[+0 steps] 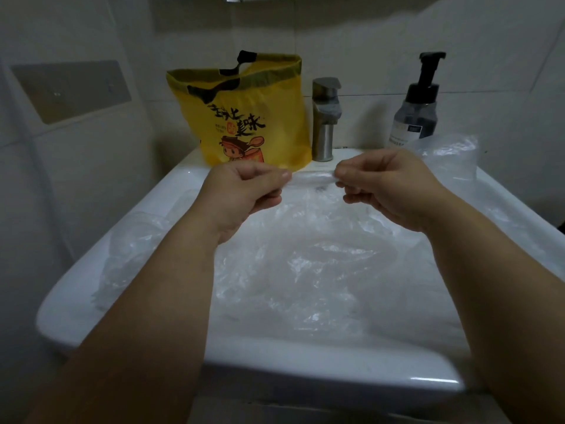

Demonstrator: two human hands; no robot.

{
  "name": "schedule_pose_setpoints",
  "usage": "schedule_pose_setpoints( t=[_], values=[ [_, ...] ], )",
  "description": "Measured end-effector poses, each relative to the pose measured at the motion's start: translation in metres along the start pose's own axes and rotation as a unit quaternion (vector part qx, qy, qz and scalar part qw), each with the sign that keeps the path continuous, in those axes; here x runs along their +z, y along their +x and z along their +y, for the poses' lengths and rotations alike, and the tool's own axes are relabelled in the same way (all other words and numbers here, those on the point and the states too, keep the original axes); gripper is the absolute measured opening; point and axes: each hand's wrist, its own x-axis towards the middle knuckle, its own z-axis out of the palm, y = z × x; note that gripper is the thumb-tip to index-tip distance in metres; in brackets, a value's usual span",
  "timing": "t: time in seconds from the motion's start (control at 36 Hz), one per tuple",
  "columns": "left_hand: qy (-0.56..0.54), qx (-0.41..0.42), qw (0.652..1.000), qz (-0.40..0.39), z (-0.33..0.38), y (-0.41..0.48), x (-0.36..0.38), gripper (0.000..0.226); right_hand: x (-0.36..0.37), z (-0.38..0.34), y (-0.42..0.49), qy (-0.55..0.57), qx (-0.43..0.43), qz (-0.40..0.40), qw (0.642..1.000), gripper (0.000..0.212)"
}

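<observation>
Over the white ceramic sink (305,359), a crinkly clear plastic bag (305,264) drapes down into the basin, its top edge stretched between left hand (241,191) and right hand (388,191), both pinching it. Looks like the flattening-out step. Next up is probably a fold, which needs even tension and staying clear of the yellow printed plastic bag (244,117) behind

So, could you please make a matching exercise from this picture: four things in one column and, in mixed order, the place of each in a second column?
Things
1. yellow bag
2. tap
3. pump bottle
4. clear plastic

Places
A. at the back right of the sink
B. pinched between the left hand and the right hand
C. at the back left
D. at the back, in the middle

Pairs: 1-C, 2-D, 3-A, 4-B
</observation>
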Motion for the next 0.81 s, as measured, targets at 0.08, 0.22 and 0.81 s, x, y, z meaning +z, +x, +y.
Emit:
schedule_pose_setpoints(
  t=[0.08,0.22,0.81],
  values=[
    [0.002,0.012,1.0,0.015,-0.001,0.001,-0.001,0.015,0.001,0.001,0.001,-0.005,0.017,0.006,1.0,0.008],
    [0.006,0.039,0.999,0.034,-0.005,0.003,0.001,0.017,0.006,0.003,0.002,-0.008,0.036,0.03,0.999,0.009],
    [0.093,-0.055,0.991,-0.079,-0.013,-0.009,0.042,0.042,0.03,0.007,-0.001,-0.017,0.022,-0.058,0.998,0.01]
  ],
)
